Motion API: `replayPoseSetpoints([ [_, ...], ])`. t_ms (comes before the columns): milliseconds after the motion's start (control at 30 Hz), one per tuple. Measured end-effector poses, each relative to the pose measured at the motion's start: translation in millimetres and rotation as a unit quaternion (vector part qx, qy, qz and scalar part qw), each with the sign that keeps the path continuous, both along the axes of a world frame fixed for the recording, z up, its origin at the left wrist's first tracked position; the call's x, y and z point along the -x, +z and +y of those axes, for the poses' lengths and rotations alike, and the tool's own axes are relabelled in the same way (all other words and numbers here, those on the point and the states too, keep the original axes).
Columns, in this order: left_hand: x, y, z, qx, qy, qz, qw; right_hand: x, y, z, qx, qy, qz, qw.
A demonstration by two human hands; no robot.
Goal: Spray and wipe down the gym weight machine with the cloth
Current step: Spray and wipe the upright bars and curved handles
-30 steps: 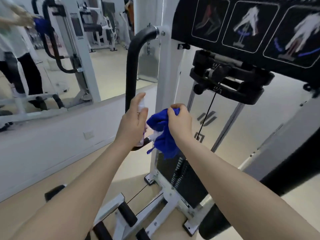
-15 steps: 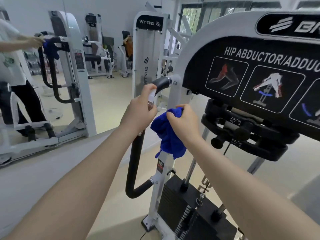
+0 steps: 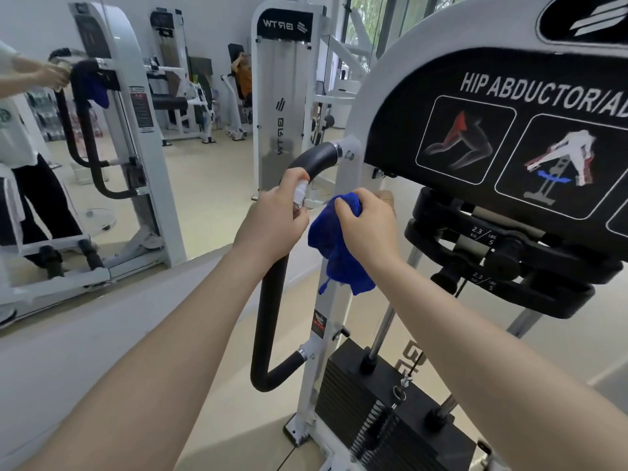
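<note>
A white hip abductor machine (image 3: pixel 343 321) stands in front of me, with a black padded handle bar (image 3: pixel 270 300) curving down its left side. My left hand (image 3: pixel 272 222) grips a small spray bottle (image 3: pixel 300 192) with a white top, held up against the handle bar. My right hand (image 3: pixel 368 226) pinches a bunched blue cloth (image 3: pixel 336 260) that hangs down in front of the white upright post. The bottle's body is mostly hidden by my fingers.
A black weight stack (image 3: pixel 380 413) with a selector pin sits low at the right. The black instruction panel (image 3: pixel 503 130) and black add-on weight levers (image 3: pixel 503 253) are at upper right. A wall mirror (image 3: pixel 142 137) on the left reflects a person and other machines.
My view has lifted from the machine's base to its upper frame. Both hands moved up along the handle bar, still holding the bottle and the cloth.
</note>
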State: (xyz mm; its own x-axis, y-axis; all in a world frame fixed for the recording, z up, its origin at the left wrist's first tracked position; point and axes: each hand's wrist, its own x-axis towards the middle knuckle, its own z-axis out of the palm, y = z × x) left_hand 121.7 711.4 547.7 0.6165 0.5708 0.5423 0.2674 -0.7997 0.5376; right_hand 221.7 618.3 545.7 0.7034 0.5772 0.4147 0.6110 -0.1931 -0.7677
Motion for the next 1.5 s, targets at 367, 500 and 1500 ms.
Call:
replayPoseSetpoints([
  [367,34,-74,-10,0.119,0.097,0.057,0.987,11,-34,0,0.100,0.020,0.080,0.992],
  [500,40,-107,-10,0.135,0.139,0.092,0.977,20,-56,4,0.110,0.029,0.119,0.986],
  [1500,62,-116,-2,0.279,0.157,-0.096,0.943,10,-83,63,0.177,0.114,-0.624,0.752],
])
